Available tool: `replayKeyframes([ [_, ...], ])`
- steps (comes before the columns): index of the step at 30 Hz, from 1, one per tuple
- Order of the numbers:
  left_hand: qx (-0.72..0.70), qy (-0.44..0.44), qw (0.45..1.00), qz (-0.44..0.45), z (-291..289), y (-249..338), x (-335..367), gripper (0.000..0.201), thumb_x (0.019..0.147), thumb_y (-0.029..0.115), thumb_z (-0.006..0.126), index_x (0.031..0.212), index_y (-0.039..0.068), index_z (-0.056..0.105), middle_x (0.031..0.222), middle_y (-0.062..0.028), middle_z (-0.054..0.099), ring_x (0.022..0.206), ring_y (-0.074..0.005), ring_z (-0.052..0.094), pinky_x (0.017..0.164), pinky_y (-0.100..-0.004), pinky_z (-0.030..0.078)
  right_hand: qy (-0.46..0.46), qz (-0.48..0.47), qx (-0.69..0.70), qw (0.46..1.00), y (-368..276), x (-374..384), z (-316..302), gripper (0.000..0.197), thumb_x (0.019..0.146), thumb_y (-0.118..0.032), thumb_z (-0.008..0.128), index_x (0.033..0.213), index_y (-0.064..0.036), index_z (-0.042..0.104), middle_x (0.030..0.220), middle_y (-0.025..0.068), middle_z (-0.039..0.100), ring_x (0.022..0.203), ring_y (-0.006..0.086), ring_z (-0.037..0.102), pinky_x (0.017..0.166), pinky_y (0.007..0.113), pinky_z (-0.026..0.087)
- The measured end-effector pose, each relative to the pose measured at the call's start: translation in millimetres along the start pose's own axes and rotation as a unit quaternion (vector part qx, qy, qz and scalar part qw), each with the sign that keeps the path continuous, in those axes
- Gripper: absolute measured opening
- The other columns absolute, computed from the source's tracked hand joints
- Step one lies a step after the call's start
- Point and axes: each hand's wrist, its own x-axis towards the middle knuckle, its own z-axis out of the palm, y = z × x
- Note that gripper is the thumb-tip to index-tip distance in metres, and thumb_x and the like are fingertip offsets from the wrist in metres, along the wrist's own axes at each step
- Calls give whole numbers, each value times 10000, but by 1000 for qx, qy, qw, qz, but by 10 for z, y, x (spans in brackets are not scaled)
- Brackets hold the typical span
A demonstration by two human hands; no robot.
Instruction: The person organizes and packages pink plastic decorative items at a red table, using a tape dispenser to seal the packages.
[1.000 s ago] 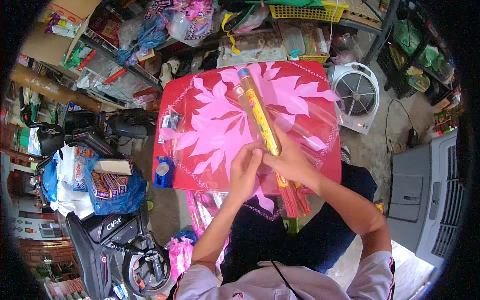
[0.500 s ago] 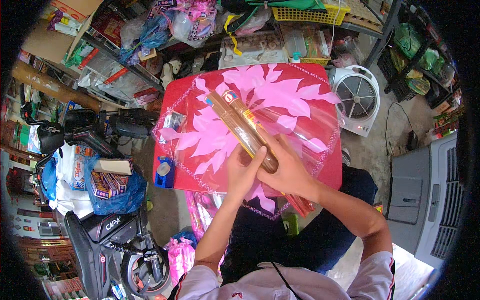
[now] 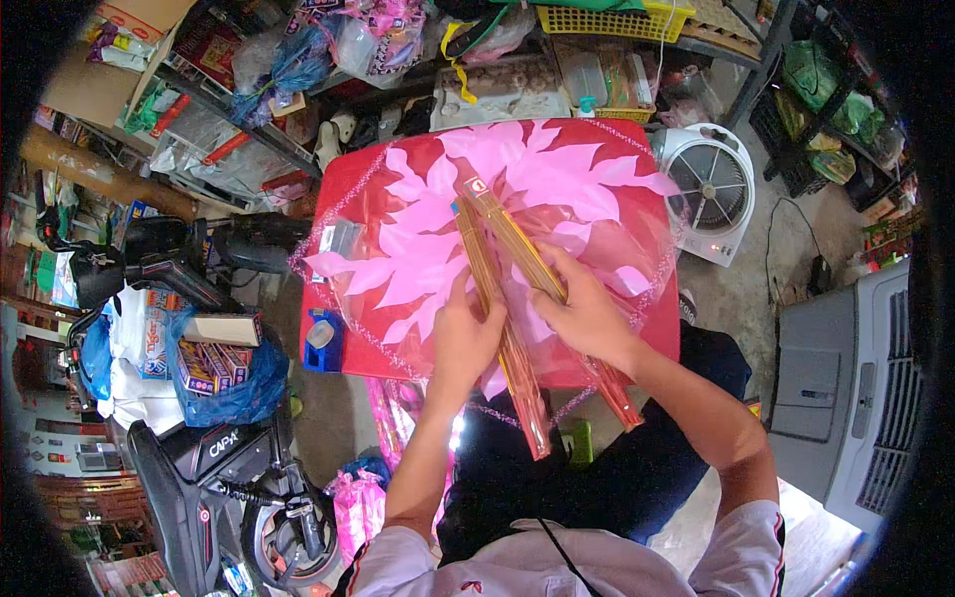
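Two long, narrow packs of incense sticks in clear wrap lie over the red table, spread apart like a V toward me. My left hand [image 3: 466,343] is closed around the left incense pack [image 3: 510,368]. Fingers of my right hand [image 3: 589,310] grip the right incense pack [image 3: 517,239]. Brown parts point away, and the red stick ends hang past the near table edge above my lap. Beneath them is a clear plastic sheet with a pink leaf print [image 3: 413,261], covering much of the red table [image 3: 348,189]. The packs' far ends nearly meet.
A blue tape dispenser [image 3: 321,340] stands at the table's left edge. A white fan [image 3: 704,189] is at the right, beyond it a grey appliance [image 3: 826,388]. At left are a black scooter [image 3: 189,497] and a blue bag of boxes [image 3: 239,383]. Crowded shelves line the back.
The two packs, held together in both hands before, are now separated, one in each hand. My left hand has moved slightly left and toward me, and the packs' red ends have come into sight.
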Motion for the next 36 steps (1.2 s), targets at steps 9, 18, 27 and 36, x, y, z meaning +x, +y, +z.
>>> replayKeyframes([
  [9,210,-6,977,45,24,-120,-24,602,879,284,685,1378,-15,529,816,-195,706,723,-404,701,635,-488,552,-66,44,-177,981,-70,18,-132,336,906,-281,657,1089,1,646,1000,238,683,912,421,673,794,529,521],
  [18,77,178,954,227,143,-283,10,475,831,120,756,1271,-19,642,1008,-142,626,888,-266,648,812,-391,525,8,-46,-279,959,1,33,-31,407,871,-380,711,962,7,628,953,225,652,881,416,673,778,522,528],
  [27,-3,122,984,131,126,-227,-2,432,842,104,764,1261,46,677,832,-46,569,752,-166,564,683,-302,476,-8,2,-309,951,57,88,-87,446,816,-444,725,778,-6,654,737,224,682,704,414,692,686,520,555],
  [36,5,173,965,195,60,-182,-64,257,924,92,670,1151,-27,672,894,-93,624,788,-180,597,728,-308,486,-46,54,-181,981,122,167,-95,453,894,-410,709,745,18,685,641,153,634,590,216,646,601,394,510],
])
